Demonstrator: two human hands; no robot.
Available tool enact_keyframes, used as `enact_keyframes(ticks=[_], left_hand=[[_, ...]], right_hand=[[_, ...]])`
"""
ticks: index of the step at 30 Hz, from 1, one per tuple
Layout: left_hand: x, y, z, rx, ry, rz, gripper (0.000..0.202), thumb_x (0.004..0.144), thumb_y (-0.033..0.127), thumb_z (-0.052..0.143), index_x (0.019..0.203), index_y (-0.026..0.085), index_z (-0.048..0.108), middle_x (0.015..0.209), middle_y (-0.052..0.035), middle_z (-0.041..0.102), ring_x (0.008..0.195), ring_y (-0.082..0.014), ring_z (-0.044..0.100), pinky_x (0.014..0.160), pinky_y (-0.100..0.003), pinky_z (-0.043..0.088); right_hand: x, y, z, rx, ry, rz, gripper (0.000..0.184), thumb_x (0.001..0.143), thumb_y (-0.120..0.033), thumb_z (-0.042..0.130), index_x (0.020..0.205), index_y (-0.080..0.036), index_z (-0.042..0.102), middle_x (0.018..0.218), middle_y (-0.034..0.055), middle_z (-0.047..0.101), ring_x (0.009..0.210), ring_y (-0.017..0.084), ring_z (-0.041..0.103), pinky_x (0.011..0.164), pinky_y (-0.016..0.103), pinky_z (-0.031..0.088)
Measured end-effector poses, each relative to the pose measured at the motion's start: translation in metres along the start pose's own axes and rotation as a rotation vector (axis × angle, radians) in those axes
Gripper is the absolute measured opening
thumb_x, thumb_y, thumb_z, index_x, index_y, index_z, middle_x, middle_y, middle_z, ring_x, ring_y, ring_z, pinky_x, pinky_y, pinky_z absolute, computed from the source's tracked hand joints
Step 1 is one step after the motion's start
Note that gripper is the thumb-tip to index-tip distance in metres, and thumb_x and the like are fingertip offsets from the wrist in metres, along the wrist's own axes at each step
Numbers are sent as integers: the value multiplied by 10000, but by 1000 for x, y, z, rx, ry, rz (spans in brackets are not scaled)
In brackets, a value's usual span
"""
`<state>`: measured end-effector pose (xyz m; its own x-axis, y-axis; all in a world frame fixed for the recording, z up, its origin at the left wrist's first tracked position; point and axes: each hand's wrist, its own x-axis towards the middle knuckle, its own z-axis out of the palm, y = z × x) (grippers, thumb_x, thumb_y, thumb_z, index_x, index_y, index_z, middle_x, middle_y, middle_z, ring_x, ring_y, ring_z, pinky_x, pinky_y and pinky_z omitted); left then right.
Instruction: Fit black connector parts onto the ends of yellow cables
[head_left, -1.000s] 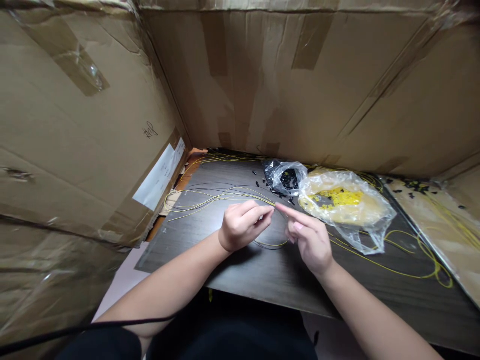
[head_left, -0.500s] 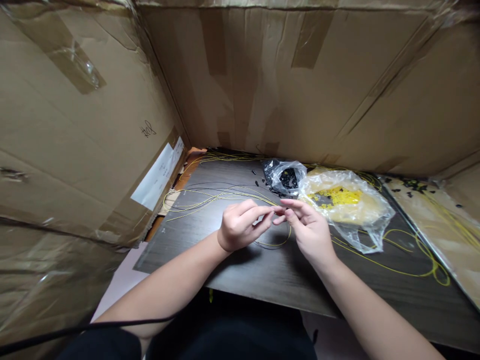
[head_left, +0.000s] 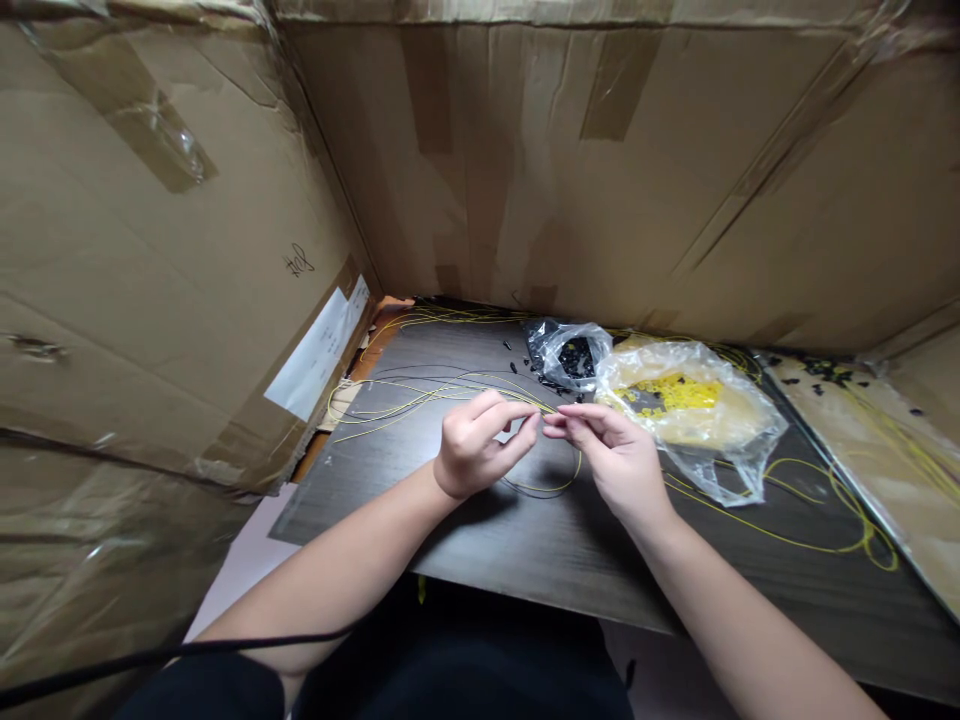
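Observation:
My left hand point(head_left: 484, 445) is closed in a pinch, thumb against forefinger, over the middle of the dark wood-grain table point(head_left: 525, 555). Facing it, my right hand point(head_left: 615, 455) also pinches, its fingertips almost meeting the left ones. Whatever lies between the fingertips is too small to make out. Thin yellow and black wires point(head_left: 420, 393) run across the table behind my hands. A yellow wire loop point(head_left: 559, 488) curves below the fingertips and passes out of sight at my right hand.
Behind my hands lie a clear bag of small black parts point(head_left: 576, 357) and a larger bag of yellow parts point(head_left: 686, 392). Loose yellow wire point(head_left: 832, 548) coils on the right. Cardboard walls point(head_left: 480, 180) enclose the back and sides. A black cord point(head_left: 172, 655) crosses my left arm.
My right hand's fingers have drawn together from a more spread pose into a pinch. The left fingertips have moved slightly left, into a rounder pinch.

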<state>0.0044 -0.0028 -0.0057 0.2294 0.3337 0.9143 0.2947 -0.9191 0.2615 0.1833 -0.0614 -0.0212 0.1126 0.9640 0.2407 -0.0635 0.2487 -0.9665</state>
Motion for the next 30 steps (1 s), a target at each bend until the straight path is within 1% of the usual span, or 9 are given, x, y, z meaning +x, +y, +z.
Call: enact_keyframes(ticks=[4, 6, 11, 15, 17, 19, 22, 25, 30], left_hand=[[-1, -1, 0, 1, 1, -12, 99, 817, 117, 705, 904, 162, 690, 698, 0, 655, 537, -72, 511, 527, -198, 448], [-1, -1, 0, 0, 5, -10, 105, 813, 117, 707, 907, 160, 690, 698, -1, 658, 536, -73, 511, 526, -200, 450], [0, -1, 0, 7, 9, -7, 91, 821, 115, 690, 896, 167, 689, 686, 6, 651, 532, -76, 508, 527, -202, 451], [1, 0, 0, 9, 4, -3, 90, 824, 114, 690, 900, 163, 687, 703, -2, 661, 537, -75, 511, 530, -201, 451], [2, 0, -1, 13, 11, -8, 90, 827, 119, 691, 905, 164, 689, 691, 2, 648, 537, -74, 508, 530, -200, 448], [2, 0, -1, 19, 27, -10, 96, 825, 116, 695, 908, 163, 690, 682, 6, 635, 537, -73, 504, 532, -198, 447], [2, -1, -1, 21, 37, -2, 107, 817, 102, 701, 907, 159, 688, 681, 9, 633, 537, -71, 502, 535, -196, 448], [2, -2, -1, 14, 36, 5, 111, 810, 96, 704, 903, 155, 687, 686, 7, 640, 536, -72, 506, 533, -198, 449], [2, 0, -1, -2, 20, 13, 95, 814, 103, 696, 892, 155, 681, 698, 3, 655, 533, -72, 509, 528, -198, 446]], right_hand=[[0, 2, -1, -25, 20, 40, 247, 897, -381, 709, 1072, -207, 710, 921, 64, 750, 761, 200, 748, 738, 346, 620], [1, 3, -2, -100, 33, 5, 230, 931, -386, 660, 1075, -212, 704, 927, 63, 743, 739, 191, 737, 727, 351, 610], [3, 2, -3, -364, 18, -187, 234, 1009, -339, 515, 1055, -238, 721, 1007, 69, 733, 953, 213, 707, 923, 422, 560], [3, 0, -1, -380, -30, -265, 218, 982, -266, 563, 1052, -275, 770, 1084, 37, 751, 1074, 215, 690, 1107, 475, 457], [2, 0, 0, -337, -63, -286, 209, 958, -236, 606, 1058, -301, 778, 1083, 17, 758, 1061, 208, 703, 1148, 483, 424], [1, 2, 1, -293, -75, -281, 209, 932, -224, 651, 1077, -312, 772, 1055, 8, 765, 984, 199, 729, 1128, 480, 455], [-1, 5, 0, -277, -45, -253, 190, 897, -239, 706, 1065, -291, 777, 971, 16, 778, 855, 197, 746, 1038, 472, 536], [-3, 5, -2, -303, 0, -213, 144, 893, -281, 717, 1017, -256, 785, 929, 39, 777, 895, 222, 745, 985, 449, 566], [-2, 1, 0, -234, -51, -156, 251, 963, -335, 618, 1192, -262, 689, 1188, 79, 715, 947, 223, 741, 916, 405, 593]])
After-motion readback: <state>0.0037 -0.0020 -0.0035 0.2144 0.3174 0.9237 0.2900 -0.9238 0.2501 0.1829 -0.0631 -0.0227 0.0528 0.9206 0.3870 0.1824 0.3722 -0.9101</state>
